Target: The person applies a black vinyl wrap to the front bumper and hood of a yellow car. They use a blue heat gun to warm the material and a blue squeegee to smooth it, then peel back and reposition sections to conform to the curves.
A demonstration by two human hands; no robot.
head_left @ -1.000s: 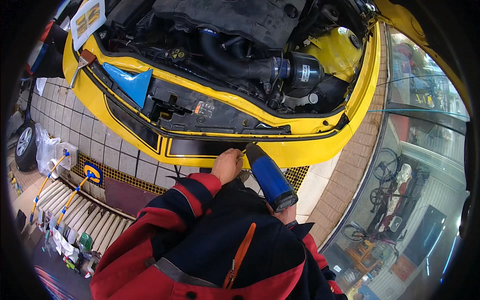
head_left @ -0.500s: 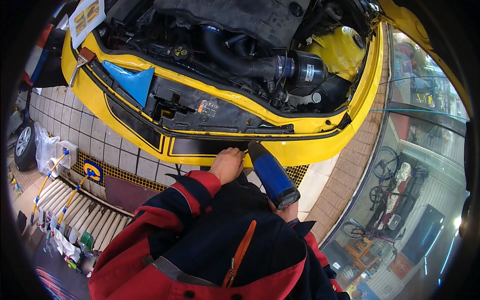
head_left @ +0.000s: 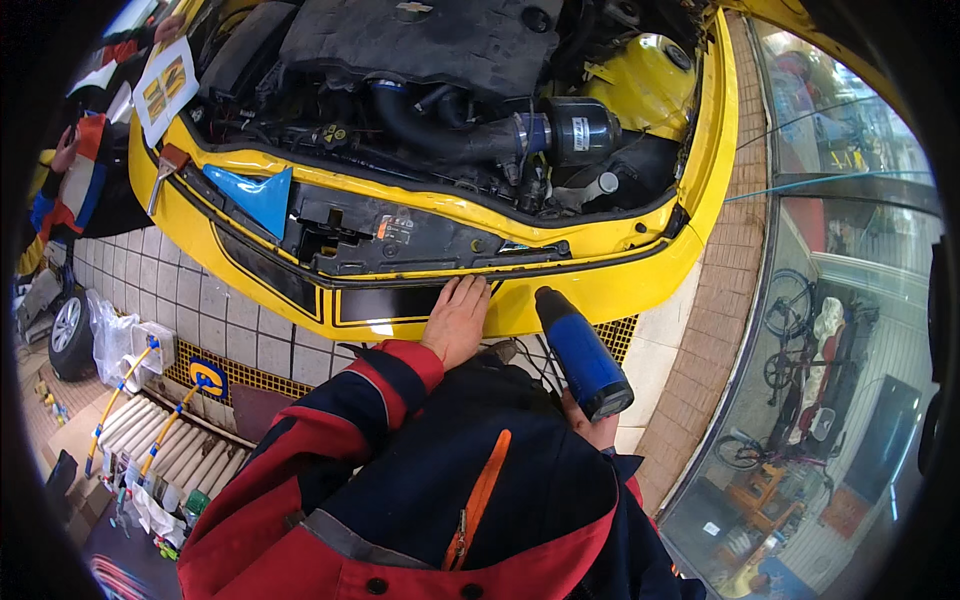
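Observation:
My left hand point(head_left: 458, 322) lies on the front of the yellow car's bumper point(head_left: 640, 285), fingers stretched over the right end of a glossy black stripe point(head_left: 390, 304). Just right of it, my right hand point(head_left: 592, 424) grips a blue heat gun point(head_left: 582, 358) with a black nozzle, which points toward the bumper edge. The gun's body covers most of the right hand's fingers, and its handle is hidden. A gap separates the heat gun from my left hand.
Above the bumper is the open engine bay point(head_left: 430, 60). A blue plastic sheet piece point(head_left: 258, 202), a brown-and-metal scraper point(head_left: 166, 178) and a printed sheet point(head_left: 165, 90) lie at its left. Another person's hand point(head_left: 66, 148) shows far left. Rolls on a rack point(head_left: 170, 440) stand lower left; a glass wall point(head_left: 850, 280) runs right.
My left hand has gone from bent fingers to flatter, stretched ones on the stripe. The heat gun has shifted right, away from that hand. The whole view has turned slightly.

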